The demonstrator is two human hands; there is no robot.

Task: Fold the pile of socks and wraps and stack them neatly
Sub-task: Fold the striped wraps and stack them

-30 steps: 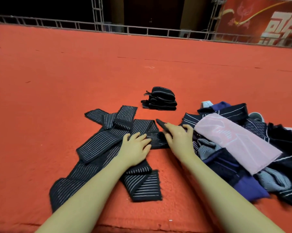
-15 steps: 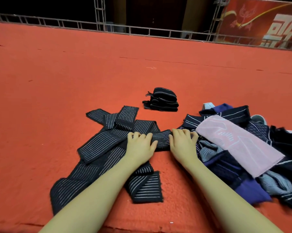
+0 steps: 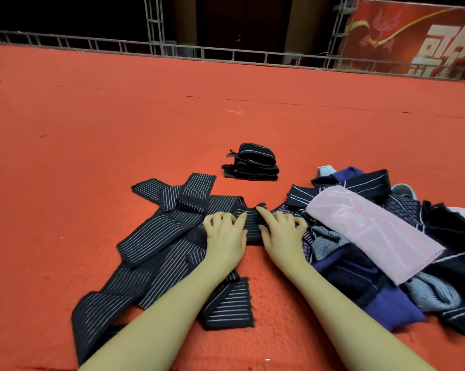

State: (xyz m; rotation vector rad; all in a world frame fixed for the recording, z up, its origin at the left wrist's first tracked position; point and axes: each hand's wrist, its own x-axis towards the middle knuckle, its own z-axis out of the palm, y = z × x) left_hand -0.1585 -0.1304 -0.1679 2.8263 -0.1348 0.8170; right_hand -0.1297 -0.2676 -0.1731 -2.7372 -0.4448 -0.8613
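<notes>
Black elastic with thin white stripes makes up the wrap (image 3: 172, 236), a long band that sprawls over the red carpet (image 3: 92, 129) in several overlapping runs. Its free end (image 3: 250, 223) sits between the person's two hands, where it has been doubled into a short roll. The left hand (image 3: 226, 236) and the right hand (image 3: 282, 234) flank that roll, each grip curled with fingertips pinching the fabric from its own side.

The relation that matters is the band's direction from the hold. The loose length trails away to the left and back toward the near edge of the carpet, under the left forearm, so the long axis runs diagonally from the roll to the near-left. Rolling or folding onward would likely have to travel that way, and the left hand lies nearer the slack to be fed in.

A finished stack of folded wraps (image 3: 252, 164) stands farther off, beyond the hands and well apart. The unsorted pile of socks (image 3: 373, 236) lies just beside the right hand, touching its knuckles.
</notes>
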